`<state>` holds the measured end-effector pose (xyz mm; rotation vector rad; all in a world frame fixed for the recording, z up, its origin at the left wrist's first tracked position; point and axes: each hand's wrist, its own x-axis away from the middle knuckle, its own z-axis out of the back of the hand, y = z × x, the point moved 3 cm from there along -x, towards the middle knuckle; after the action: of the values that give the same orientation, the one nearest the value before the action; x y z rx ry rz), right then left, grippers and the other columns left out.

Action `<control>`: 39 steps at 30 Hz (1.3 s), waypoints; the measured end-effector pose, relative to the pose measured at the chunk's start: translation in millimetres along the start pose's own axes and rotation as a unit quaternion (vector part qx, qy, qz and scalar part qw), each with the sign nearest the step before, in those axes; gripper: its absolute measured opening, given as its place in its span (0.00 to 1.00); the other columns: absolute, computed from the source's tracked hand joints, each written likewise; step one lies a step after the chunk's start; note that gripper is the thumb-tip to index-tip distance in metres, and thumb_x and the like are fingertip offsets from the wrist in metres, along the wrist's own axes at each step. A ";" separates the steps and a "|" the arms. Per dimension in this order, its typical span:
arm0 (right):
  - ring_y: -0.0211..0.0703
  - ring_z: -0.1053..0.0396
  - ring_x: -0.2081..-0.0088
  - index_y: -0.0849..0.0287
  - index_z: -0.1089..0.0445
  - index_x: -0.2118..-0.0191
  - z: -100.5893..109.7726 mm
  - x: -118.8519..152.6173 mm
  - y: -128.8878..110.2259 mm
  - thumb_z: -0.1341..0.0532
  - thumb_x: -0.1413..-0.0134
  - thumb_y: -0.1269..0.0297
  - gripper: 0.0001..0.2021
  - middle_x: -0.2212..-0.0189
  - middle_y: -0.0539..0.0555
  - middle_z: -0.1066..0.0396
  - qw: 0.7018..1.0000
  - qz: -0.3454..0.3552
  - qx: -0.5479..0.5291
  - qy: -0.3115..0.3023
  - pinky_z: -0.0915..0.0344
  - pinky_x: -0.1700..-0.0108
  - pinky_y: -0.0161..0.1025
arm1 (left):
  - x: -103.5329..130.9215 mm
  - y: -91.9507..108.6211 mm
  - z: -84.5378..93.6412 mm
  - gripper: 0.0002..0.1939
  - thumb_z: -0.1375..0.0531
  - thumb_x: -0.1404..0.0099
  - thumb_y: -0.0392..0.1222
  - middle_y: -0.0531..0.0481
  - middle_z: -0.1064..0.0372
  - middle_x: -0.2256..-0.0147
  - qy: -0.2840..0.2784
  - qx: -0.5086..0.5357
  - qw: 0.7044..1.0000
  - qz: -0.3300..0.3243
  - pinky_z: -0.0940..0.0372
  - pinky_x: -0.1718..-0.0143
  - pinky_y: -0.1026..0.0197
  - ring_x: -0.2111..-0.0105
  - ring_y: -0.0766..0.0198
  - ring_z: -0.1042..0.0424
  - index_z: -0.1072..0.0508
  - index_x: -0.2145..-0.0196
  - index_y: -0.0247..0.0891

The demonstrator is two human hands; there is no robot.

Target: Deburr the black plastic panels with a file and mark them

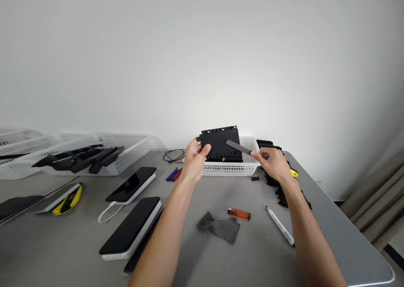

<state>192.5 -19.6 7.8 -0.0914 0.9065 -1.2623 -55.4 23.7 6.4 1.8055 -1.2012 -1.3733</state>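
My left hand [195, 158] grips a flat black plastic panel [217, 143] by its left end, thumb on the face and fingers behind. Small tabs and notches run along the panel's upper edge. In my right hand [272, 161] is a thin grey metal strip [238, 147], pinched between thumb and fingers; it looks like a flat file or a blade. Its far end lies over the panel's face; whether it touches I cannot tell. Behind and below the panel stands a white basket [232, 169] with black parts inside.
An orange lighter [239, 213], a grey cloth [221, 227] and a white marker [280, 226] lie in front. Black toothed pieces [282, 196] are at right. Left are power banks [132, 226], a phone [131, 184], a yellow-handled tool [67, 200] and another basket [126, 160].
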 end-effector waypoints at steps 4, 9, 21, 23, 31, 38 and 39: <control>0.34 0.55 0.80 0.57 0.44 0.81 2.1 -2.4 5.8 0.44 0.45 0.41 0.26 0.84 0.45 0.50 0.996 -0.020 -0.090 0.009 0.56 0.76 0.36 | -0.3 -0.2 2.8 0.21 0.33 0.50 0.44 0.45 0.24 0.62 0.039 -0.022 0.999 0.019 0.32 0.57 0.50 0.59 0.53 0.25 0.32 0.59 0.40; 0.33 0.53 0.81 0.60 0.29 0.71 -7.8 -0.1 -6.9 0.45 0.44 0.40 0.25 0.83 0.45 0.50 0.954 -0.062 -0.292 0.027 0.54 0.79 0.35 | 4.9 0.3 -10.3 0.21 0.35 0.50 0.39 0.50 0.25 0.68 0.045 -0.071 0.996 0.007 0.33 0.59 0.58 0.64 0.60 0.25 0.35 0.58 0.40; 0.30 0.46 0.80 0.61 0.28 0.48 -42.8 2.1 -31.9 0.35 0.53 0.46 0.30 0.74 0.51 0.33 0.905 -0.076 -0.419 -0.007 0.49 0.81 0.31 | 35.5 -11.6 -59.6 0.13 0.34 0.45 0.40 0.46 0.27 0.54 -0.144 -0.207 0.963 -0.092 0.31 0.57 0.54 0.59 0.56 0.25 0.36 0.68 0.41; 0.31 0.44 0.79 0.61 0.29 0.47 -40.5 1.7 -30.5 0.34 0.54 0.47 0.31 0.71 0.52 0.30 0.906 -0.075 -0.415 -0.008 0.48 0.80 0.32 | 35.3 -10.1 -60.1 0.10 0.34 0.46 0.39 0.45 0.28 0.50 -0.157 -0.231 0.954 -0.108 0.33 0.53 0.50 0.55 0.53 0.26 0.33 0.67 0.41; 0.33 0.41 0.76 0.60 0.25 0.51 -38.7 1.5 -28.1 0.38 0.52 0.60 0.21 0.72 0.49 0.30 0.926 -0.020 -0.376 -0.020 0.41 0.73 0.34 | 24.5 -6.0 -42.9 0.25 0.33 0.45 0.39 0.47 0.25 0.58 -0.132 -0.186 0.969 -0.096 0.33 0.52 0.51 0.57 0.55 0.25 0.34 0.50 0.46; 0.41 0.32 0.64 0.59 0.22 0.64 -36.7 8.1 -43.8 0.40 0.53 0.67 0.12 0.65 0.53 0.27 0.942 0.062 -0.313 -0.103 0.37 0.65 0.36 | 13.8 7.6 -21.1 0.30 0.30 0.58 0.30 0.49 0.36 0.60 0.006 -0.357 0.893 -0.275 0.38 0.53 0.52 0.58 0.56 0.34 0.29 0.56 0.43; 0.42 0.32 0.63 0.58 0.22 0.62 -35.4 8.6 -44.9 0.40 0.53 0.67 0.12 0.64 0.54 0.27 0.940 0.067 -0.313 -0.114 0.36 0.64 0.37 | 12.4 7.4 -19.6 0.25 0.31 0.57 0.30 0.49 0.36 0.60 -0.011 -0.364 0.889 -0.277 0.39 0.54 0.52 0.57 0.56 0.35 0.29 0.60 0.42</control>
<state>135.5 -28.1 3.2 -0.6572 1.0617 -0.7786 -38.3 7.8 13.3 1.5946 -0.0738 -1.8264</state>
